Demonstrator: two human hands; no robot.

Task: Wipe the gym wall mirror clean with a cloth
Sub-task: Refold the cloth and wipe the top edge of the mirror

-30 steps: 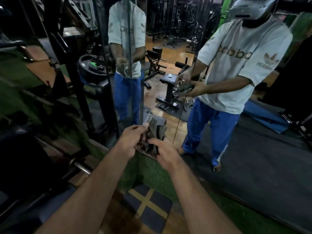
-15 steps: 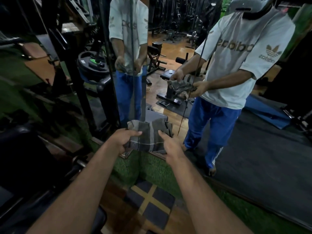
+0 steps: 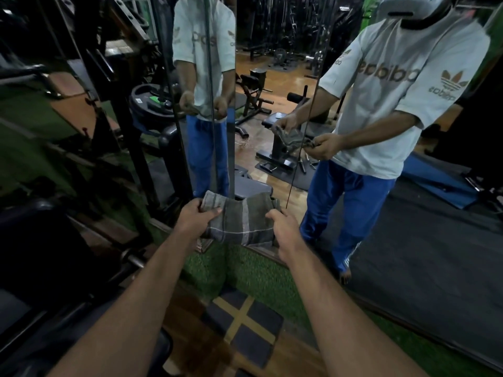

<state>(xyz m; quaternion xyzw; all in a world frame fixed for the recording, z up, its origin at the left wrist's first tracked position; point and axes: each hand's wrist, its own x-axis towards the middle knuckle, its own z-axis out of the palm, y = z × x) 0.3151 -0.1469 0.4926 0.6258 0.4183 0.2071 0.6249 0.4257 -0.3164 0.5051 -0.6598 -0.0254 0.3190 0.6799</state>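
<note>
The left hand (image 3: 196, 219) covers the cloth (image 3: 239, 221)'s nine o'clock edge, fingers curled round it; the right hand (image 3: 285, 232) pinches the three o'clock edge. Both arms reach forward, holding the cloth spread before the mirror (image 3: 408, 213).

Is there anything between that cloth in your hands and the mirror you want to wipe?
Nothing visible blocks it. The left hand and right hand hold the cloth stretched out in front of the mirror, with open air between cloth and glass.

Grey cloth (image 3: 241, 223) with pale stripes; green turf (image 3: 261, 273)
</note>
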